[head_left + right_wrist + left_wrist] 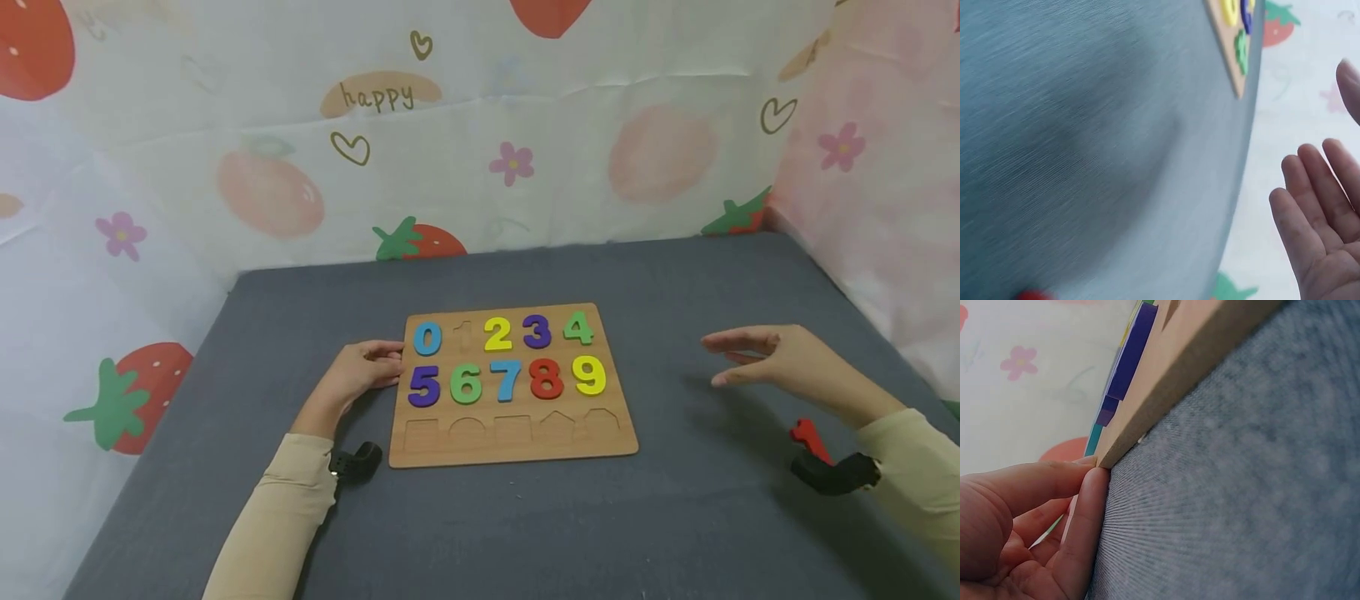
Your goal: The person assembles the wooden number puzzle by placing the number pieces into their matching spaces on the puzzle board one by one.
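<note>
A wooden number puzzle board (517, 407) lies on the dark grey cloth, with coloured digits in its two upper rows. The recess for the 1 (462, 337) holds no piece. My left hand (365, 367) pinches the board's left edge; in the left wrist view thumb and fingertips meet at the edge of the wood (1166, 394). To the right of the board, my right hand (780, 362) hovers over the cloth with nothing in it, its fingers (1307, 194) extended. Below that wrist lies a red number 1 piece (812, 439), partly hidden by the black wrist camera.
Along the board's bottom row run several shape outlines (513, 429). Strawberry-printed curtains (450, 183) hang behind and at both sides of the cloth-covered table (525, 533). Black wrist cameras (358, 463) are strapped under both forearms.
</note>
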`<state>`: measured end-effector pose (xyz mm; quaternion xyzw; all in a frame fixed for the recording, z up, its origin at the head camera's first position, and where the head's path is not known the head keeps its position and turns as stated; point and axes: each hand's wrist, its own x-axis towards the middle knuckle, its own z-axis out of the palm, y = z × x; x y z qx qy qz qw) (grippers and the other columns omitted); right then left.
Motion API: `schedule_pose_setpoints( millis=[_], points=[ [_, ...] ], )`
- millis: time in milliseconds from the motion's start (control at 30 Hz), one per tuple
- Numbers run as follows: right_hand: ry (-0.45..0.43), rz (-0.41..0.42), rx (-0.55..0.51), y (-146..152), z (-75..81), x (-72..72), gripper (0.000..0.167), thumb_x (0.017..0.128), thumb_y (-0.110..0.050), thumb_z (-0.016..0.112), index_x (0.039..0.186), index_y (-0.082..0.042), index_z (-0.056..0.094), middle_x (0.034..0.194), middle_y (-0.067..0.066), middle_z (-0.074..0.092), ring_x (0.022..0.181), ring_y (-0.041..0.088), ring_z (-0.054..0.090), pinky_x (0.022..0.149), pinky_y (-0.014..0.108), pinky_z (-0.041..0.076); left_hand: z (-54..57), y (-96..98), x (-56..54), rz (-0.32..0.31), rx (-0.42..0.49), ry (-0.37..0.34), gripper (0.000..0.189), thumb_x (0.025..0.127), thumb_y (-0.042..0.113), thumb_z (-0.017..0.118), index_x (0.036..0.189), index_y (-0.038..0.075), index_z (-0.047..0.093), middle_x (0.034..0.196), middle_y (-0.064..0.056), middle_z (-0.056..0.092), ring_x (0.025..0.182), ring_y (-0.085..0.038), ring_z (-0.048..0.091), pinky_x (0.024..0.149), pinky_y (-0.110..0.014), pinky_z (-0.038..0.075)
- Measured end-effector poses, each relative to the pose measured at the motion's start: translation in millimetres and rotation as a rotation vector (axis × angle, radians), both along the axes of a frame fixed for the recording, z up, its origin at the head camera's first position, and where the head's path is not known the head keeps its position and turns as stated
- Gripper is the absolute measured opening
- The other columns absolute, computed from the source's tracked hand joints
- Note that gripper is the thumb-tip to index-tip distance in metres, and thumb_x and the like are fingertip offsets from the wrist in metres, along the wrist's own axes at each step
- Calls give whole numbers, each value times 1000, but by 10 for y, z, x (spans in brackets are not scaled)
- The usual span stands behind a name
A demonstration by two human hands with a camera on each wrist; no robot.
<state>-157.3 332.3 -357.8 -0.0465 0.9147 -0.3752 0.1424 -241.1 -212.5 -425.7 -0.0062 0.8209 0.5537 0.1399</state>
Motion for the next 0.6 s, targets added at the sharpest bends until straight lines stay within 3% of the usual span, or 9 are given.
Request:
schedule_pose_setpoints(
  millis=[67, 100, 200, 300, 433, 533, 600],
  points=[
    [-9, -14, 19, 107, -41, 62, 68, 85, -45, 77, 143, -19, 54, 139, -13, 57, 112, -20, 50, 103, 49, 50, 4, 2, 3, 3, -2, 0, 46, 98, 3, 60, 142, -3, 50, 112, -10, 59, 88, -3, 64, 83, -19, 60],
    [-14, -17, 23, 150, -63, 91, 68, 85, -44, 77, 144, -18, 53, 140, -11, 56, 114, -16, 53, 102, 48, 51, 7, 3, 5, 3, -4, -1, 46, 98, 3, 60, 142, -3, 50, 111, -10, 58, 88, -3, 64, 83, -19, 60],
    [-43, -25, 36, 260, -143, 169, 74, 86, -44, 76, 147, -14, 49, 148, 5, 51, 132, 19, 56, 100, 49, 53, 6, 3, 6, 7, -6, -1, 46, 98, 3, 60, 142, -3, 51, 109, -9, 59, 87, -3, 64, 82, -19, 60],
    [-78, -41, 39, 362, -227, 251, 79, 86, -44, 75, 150, -9, 44, 154, 21, 41, 140, 47, 36, 100, 58, 50, 2, 4, 1, 11, -5, 1, 46, 98, 3, 61, 142, -3, 51, 109, -8, 59, 86, -2, 64, 81, -19, 60],
    [-97, -56, 60, 525, -335, 358, 81, 87, -41, 75, 149, -2, 42, 154, 29, 36, 136, 53, 38, 95, 65, 47, -1, 9, -7, 11, -10, 3, 46, 97, 4, 61, 142, -3, 51, 110, -9, 59, 87, -2, 63, 81, -19, 60],
    [-91, -65, 106, 643, -419, 427, 81, 86, -42, 76, 147, 1, 44, 151, 32, 37, 130, 51, 48, 90, 63, 49, 2, 11, -10, 12, -15, 1, 46, 97, 4, 61, 142, -3, 51, 110, -9, 59, 86, -2, 63, 81, -19, 60],
    [-91, -77, 132, 707, -474, 469, 82, 85, -44, 77, 146, 2, 46, 150, 34, 39, 123, 43, 58, 88, 60, 52, 6, 8, -11, 13, -16, -2, 46, 97, 4, 61, 142, -3, 51, 110, -9, 59, 86, -2, 64, 81, -19, 60]
  ],
)
